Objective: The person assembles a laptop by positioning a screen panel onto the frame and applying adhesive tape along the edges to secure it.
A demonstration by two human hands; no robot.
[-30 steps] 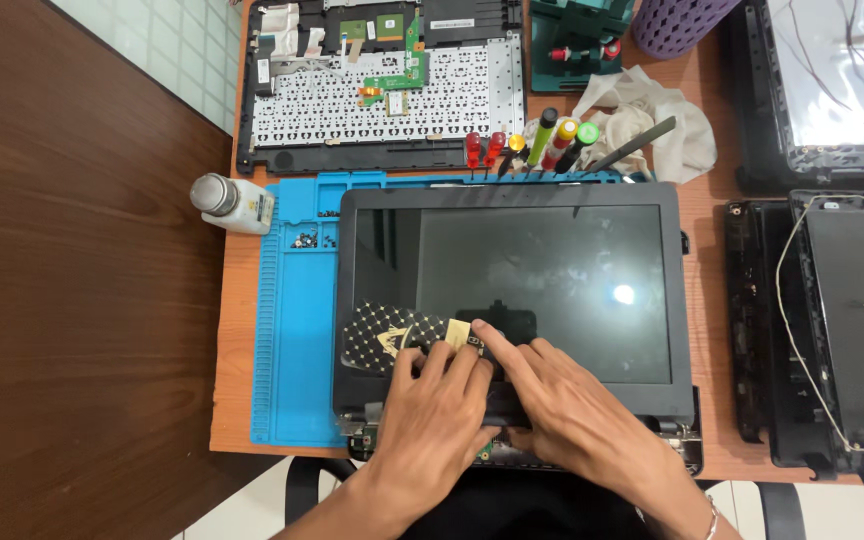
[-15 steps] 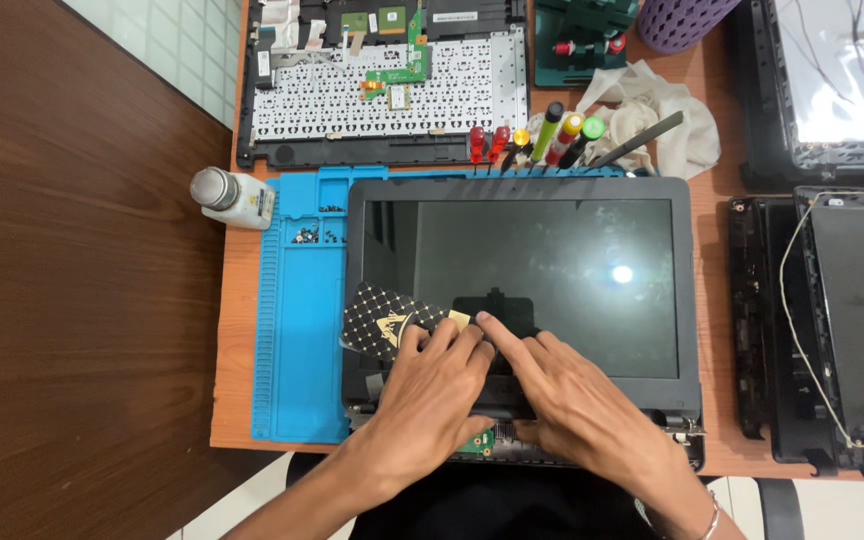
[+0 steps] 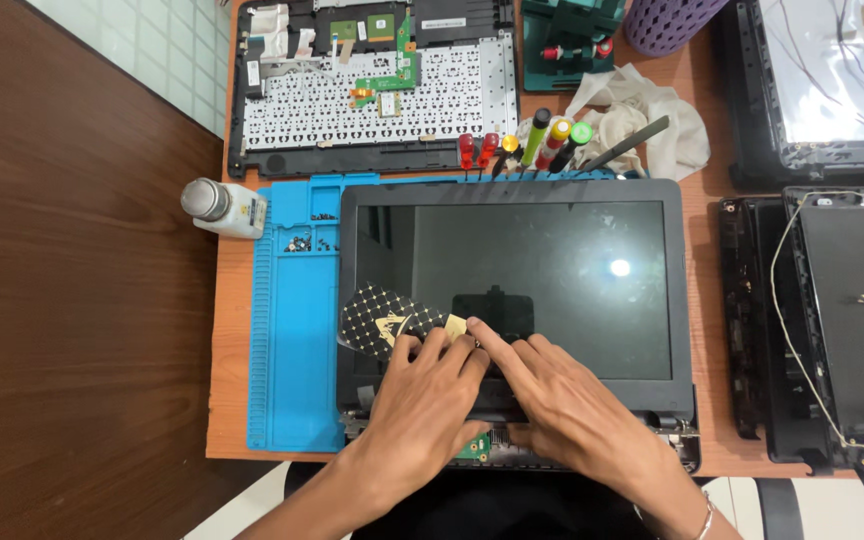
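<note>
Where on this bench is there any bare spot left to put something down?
The left strip of the blue mat, below the loose screws, is bare, as is the brown table left of the white bottle. It is crowded above the laptop screen, around the screwdrivers and cloth, and at both hands.

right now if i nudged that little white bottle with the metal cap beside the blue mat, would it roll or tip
The white bottle lies on its side, so it cannot tip further. Its round body would probably roll toward the table's edge or against the blue mat it touches. It looks small and likely light, so a slight push may move it.
</note>
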